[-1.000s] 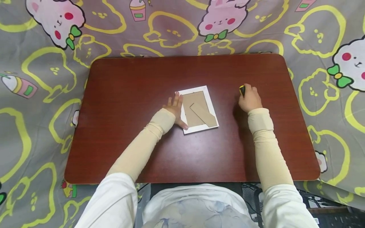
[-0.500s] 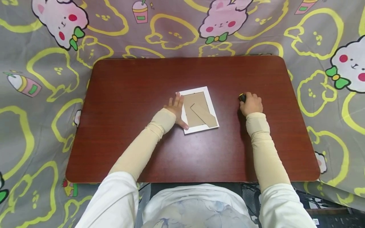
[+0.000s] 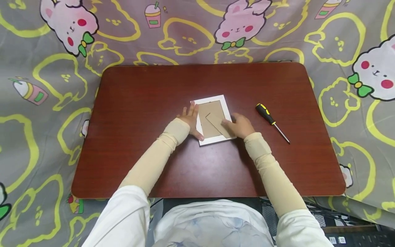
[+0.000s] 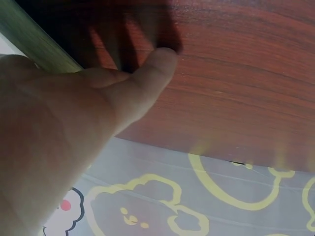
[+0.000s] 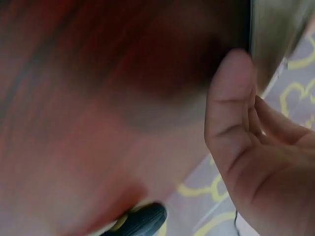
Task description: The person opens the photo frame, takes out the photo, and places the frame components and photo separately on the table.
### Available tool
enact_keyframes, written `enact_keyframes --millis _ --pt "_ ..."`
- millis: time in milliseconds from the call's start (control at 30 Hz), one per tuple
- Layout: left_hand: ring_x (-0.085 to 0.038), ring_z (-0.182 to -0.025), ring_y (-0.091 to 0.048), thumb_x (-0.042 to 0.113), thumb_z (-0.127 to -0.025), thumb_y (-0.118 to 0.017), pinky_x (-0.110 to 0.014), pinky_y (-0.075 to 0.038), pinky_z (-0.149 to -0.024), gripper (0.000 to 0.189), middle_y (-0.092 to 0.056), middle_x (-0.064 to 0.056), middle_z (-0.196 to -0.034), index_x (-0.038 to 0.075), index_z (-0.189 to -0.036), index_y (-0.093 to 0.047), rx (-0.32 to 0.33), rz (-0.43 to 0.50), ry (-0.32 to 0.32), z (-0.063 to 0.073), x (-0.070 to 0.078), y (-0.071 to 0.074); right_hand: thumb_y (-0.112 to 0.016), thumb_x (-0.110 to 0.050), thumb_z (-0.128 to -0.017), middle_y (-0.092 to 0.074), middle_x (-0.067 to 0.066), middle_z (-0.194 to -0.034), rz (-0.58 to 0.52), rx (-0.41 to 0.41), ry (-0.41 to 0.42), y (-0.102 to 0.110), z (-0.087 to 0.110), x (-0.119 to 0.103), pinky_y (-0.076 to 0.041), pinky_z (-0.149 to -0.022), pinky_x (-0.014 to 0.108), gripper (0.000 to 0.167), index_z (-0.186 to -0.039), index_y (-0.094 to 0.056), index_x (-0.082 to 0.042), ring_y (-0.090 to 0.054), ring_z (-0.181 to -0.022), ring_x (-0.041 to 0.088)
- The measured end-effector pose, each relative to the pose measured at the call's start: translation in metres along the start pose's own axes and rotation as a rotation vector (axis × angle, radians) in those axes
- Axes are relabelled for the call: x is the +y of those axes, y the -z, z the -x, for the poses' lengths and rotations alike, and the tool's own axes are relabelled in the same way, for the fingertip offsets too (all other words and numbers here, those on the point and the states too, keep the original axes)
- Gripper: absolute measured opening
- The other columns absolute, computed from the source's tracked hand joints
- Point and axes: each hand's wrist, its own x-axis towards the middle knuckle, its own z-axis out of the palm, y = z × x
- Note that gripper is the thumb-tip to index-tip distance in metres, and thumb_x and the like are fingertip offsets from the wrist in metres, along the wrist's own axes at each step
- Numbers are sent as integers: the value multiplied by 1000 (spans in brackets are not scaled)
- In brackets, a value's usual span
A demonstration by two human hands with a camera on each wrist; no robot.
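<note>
A white picture frame (image 3: 226, 109) lies face down on the table, its brown backing board and folded stand leg upward. Along its left side my left hand (image 3: 189, 120) rests with fingers spread, the thumb on the near left corner. My right hand (image 3: 242, 126) is at the right side, fingertips overlapping the stand leg and the frame's edge in the head view. In the right wrist view its thumb (image 5: 231, 83) reaches right up to the dark edge of the frame. A black and yellow screwdriver (image 3: 266, 113) lies to the right, shaft slanting toward the near right.
The reddish-brown table (image 3: 139, 103) has rounded corners. A grey cloth (image 3: 188, 39) with cartoon animals hangs behind and beside it. Cables and dark equipment (image 3: 358, 238) are below the table's edge at the near right.
My right hand has let go of the screwdriver, which now lies on the table, and has moved left to the frame. My left hand and the frame stay put.
</note>
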Motion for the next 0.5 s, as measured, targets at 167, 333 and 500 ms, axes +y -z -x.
enact_keyframes --millis 167,333,500 --pt "-48 -149 -3 65 -63 -87 -66 -25 -112 152 22 -18 -164 6 -160 14 7 -2 -6 -1 2 0 -67 -39 -96 -54 31 -136 58 -46 -16 -8 3 -6 -38 -107 55 71 -143 -46 9 -49 -127 46" --pt "-47 -150 1 64 -63 -87 -66 -22 -113 153 27 -16 -163 7 -159 18 -10 15 3 -3 -1 -3 -65 -35 -97 -55 31 -128 38 -6 8 -11 6 -8 -40 -103 55 64 -139 -49 10 -53 -119 45" --pt "-46 -150 3 60 -63 -89 -67 -17 -114 154 29 -14 -162 10 -158 20 -6 61 -14 -4 -6 -5 -67 -32 -96 -55 31 -128 -118 5 -15 -10 10 -7 -41 -102 54 60 -138 -44 5 -54 -117 45"
